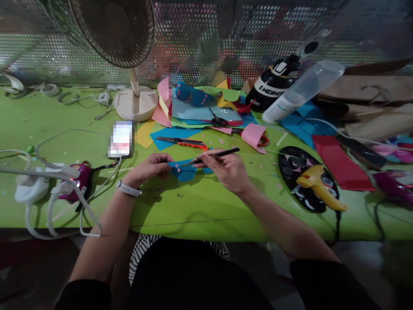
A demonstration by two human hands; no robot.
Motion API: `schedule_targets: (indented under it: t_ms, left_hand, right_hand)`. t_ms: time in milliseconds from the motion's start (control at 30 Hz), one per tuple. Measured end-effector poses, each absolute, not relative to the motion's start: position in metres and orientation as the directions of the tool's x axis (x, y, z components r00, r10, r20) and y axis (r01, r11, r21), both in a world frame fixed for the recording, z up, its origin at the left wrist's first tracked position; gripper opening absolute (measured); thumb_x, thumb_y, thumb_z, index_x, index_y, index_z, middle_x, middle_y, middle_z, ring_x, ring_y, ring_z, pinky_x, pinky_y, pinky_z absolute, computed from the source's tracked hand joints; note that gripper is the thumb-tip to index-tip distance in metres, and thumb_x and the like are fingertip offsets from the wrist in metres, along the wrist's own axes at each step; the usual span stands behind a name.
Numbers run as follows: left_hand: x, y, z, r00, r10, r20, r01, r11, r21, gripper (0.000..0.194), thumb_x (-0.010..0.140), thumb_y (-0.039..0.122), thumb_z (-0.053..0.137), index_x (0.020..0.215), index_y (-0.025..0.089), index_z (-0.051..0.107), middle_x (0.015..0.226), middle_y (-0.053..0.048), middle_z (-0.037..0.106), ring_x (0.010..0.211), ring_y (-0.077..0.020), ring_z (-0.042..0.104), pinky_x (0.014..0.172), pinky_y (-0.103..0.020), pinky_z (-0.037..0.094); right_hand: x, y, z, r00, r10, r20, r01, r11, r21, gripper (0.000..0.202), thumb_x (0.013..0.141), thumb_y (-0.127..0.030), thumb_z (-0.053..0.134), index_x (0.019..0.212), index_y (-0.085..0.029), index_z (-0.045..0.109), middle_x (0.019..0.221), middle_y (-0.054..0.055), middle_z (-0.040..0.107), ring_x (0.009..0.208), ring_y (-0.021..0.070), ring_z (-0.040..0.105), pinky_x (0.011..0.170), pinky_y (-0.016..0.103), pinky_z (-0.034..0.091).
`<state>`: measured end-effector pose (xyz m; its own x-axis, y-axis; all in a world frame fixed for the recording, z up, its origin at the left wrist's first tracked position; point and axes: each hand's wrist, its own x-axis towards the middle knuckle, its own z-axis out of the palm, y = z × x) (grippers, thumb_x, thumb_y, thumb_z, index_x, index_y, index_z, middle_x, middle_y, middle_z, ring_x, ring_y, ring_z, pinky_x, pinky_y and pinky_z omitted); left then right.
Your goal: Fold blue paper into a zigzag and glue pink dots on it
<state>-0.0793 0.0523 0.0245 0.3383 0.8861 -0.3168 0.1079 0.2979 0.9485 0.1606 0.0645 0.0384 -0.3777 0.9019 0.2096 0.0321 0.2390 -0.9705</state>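
My left hand (pixel 151 167) pinches the left end of a pair of blue paper glasses (pixel 184 173) just above the green table. Small pink paper squares (pixel 178 169) show on the blue paper. Between the fingers of my right hand (pixel 230 170) is a pair of black tweezers (pixel 222 153), its thin tips pointing left over the glasses. Whether the tips grip anything is too small to tell. My right fingers partly hide the glasses' right side. Behind my hands lies an orange utility knife (pixel 190 143) with its blade out.
Farther back, finished-looking blue glasses (pixel 193 95) rest on paper sheets beside black scissors (pixel 218 120). A yellow glue gun (pixel 318 186) lies on a black palette at right. The fan (pixel 137 103), phone (pixel 121 138) and white cables (pixel 69 189) occupy the left. Bottles (pixel 269 86) stand back right.
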Motion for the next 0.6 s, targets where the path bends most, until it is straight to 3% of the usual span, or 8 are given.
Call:
schedule_targets:
  t_ms: [600]
  left_hand:
    - [-0.0794, 0.0514, 0.0275, 0.342, 0.889, -0.304, 0.110, 0.284, 0.953, 0.018, 0.072, 0.026, 0.067, 0.084, 0.015, 0.059, 0.068, 0.003, 0.063, 0.051, -0.0069, 0.055, 0.052, -0.020, 0.042]
  right_hand:
    - [0.1595, 0.0637, 0.0372, -0.367, 0.905, 0.213, 0.012, 0.234, -0.972, 0.026, 0.084, -0.041, 0.067, 0.089, -0.016, 0.070, 0.083, 0.006, 0.076, 0.072, 0.0183, 0.074, 0.066, 0.031, 0.063]
